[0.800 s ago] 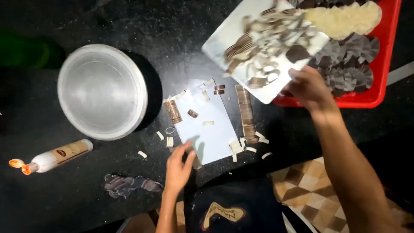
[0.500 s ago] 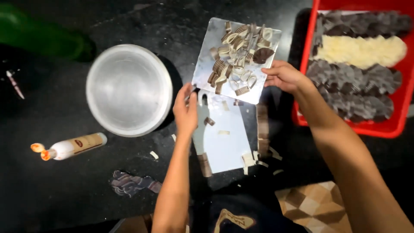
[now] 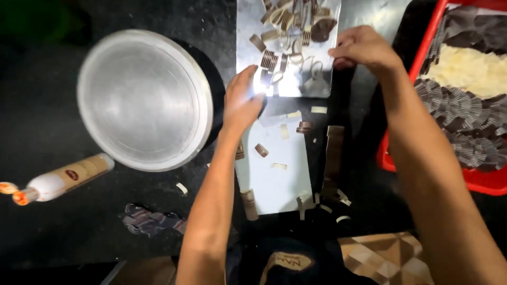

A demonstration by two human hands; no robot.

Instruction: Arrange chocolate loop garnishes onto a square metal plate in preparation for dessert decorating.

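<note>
My right hand (image 3: 362,48) pinches the right edge of a flat shiny metal tray (image 3: 296,84) that carries several brown and cream strip pieces (image 3: 285,26). My left hand (image 3: 242,100) grips the tray's lower left corner. The tray hovers above a white sheet (image 3: 277,182) lying on the dark table, with a few loose strip pieces (image 3: 261,150) scattered on it. A large round metal bowl (image 3: 142,100) stands to the left of my left hand.
A red tray (image 3: 422,58) at the right holds stacks of dark and cream ridged pieces (image 3: 470,68). A glue bottle (image 3: 63,177) with an orange tip lies at the lower left. A crumpled dark scrap (image 3: 150,220) lies near the front edge.
My left hand rose from the white sheet and took the metal tray's lower left corner. The tray swung left from over the red tray and now lies level above the sheet.
</note>
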